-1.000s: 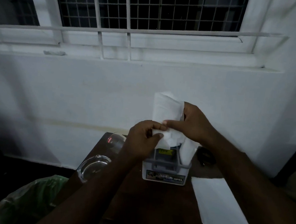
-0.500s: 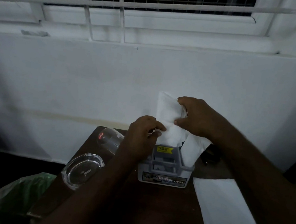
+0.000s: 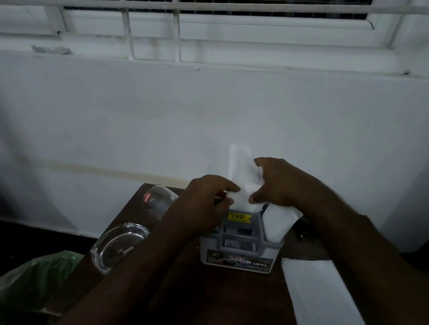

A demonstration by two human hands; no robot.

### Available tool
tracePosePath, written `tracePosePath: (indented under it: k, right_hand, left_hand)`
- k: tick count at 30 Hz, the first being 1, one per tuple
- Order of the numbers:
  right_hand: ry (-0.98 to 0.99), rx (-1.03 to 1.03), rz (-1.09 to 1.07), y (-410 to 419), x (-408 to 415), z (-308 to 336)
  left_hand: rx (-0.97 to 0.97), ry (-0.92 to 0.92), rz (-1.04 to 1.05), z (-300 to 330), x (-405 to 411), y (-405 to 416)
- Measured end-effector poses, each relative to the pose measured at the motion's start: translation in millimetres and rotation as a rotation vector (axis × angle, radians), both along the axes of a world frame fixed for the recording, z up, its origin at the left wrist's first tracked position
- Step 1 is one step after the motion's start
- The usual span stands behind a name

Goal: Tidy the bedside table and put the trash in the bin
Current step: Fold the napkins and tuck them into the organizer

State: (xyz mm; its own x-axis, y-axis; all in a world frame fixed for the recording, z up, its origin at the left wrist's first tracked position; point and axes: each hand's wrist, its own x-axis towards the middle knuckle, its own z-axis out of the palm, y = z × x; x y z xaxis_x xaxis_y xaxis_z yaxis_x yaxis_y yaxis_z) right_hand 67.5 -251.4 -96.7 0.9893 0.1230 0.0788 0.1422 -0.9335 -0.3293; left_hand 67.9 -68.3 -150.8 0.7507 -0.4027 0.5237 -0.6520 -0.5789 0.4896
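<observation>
A: While both hands work over the grey holder (image 3: 240,243), what differs from a second ago?

B: The white tissue (image 3: 242,184) stood taller above the fingers then; now it sits lower, its bottom end going down behind the holder's yellow sticker. The left hand (image 3: 205,199) pinches its left edge with curled fingers, and the right hand (image 3: 275,184) grips its right side between thumb and fingers. I judge the tissue is being tucked into the holder, so this part of the tidying is nearly done.

A: Anything else in there?

B: A second white tissue (image 3: 279,225) stands in the compartment just under the right wrist.

A: And room to move?

B: Tight on the left. A glass tumbler (image 3: 158,201) lies on its side beside the left hand, and a glass ashtray (image 3: 118,247) sits near the table's (image 3: 236,303) left edge, under the left forearm; a careless elbow could knock it off. The green-lined bin (image 3: 22,288) waits below that edge. Under the right forearm lies a flat white sheet (image 3: 320,296), reaching towards the near edge. The wall stands close behind the hands.
</observation>
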Motion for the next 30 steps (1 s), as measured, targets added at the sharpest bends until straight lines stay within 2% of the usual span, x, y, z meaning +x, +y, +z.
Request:
tracePosePath:
  k: [5, 9, 12, 16, 20, 23, 26, 28, 30]
  right_hand:
    - [0.032, -0.008, 0.019, 1.4, -2.3, 1.6]
    - [-0.048, -0.012, 0.003, 0.2, -2.9, 10.2]
    - [0.001, -0.125, 0.033, 5.0, -4.5, 0.5]
    - [0.001, -0.066, 0.043, 2.1, -2.9, 6.1]
    - [-0.081, -0.014, 0.046, 1.1, -1.8, 11.5]
    - [0.003, -0.103, 0.07, 6.8, -4.5, 2.4]
    - [-0.037, -0.098, 0.096, 6.0, -2.5, 6.5]
    - [-0.074, -0.023, 0.081, 2.0, -0.6, 10.3]
    - [-0.061, -0.034, 0.067, 1.0, -1.1, 7.8]
  left_hand:
    - [0.05, 0.036, 0.034, 5.4, 0.6, 4.9]
    - [0.095, 0.092, -0.015, 6.0, 1.2, 6.8]
    - [0.145, 0.081, -0.088, 3.3, -1.3, 5.9]
    - [0.043, 0.021, -0.094, 3.7, -0.4, 5.1]
    - [-0.06, 0.076, -0.103, 5.5, -2.5, 5.2]
    - [-0.033, -0.012, -0.093, 4.2, -5.7, 2.2]
    - [-0.013, -0.135, -0.081, 4.2, -6.0, -1.9]
    - [-0.004, -0.141, -0.097, 4.1, -6.4, -4.4]
    - [-0.013, -0.098, -0.11, 1.2, -6.3, -5.9]
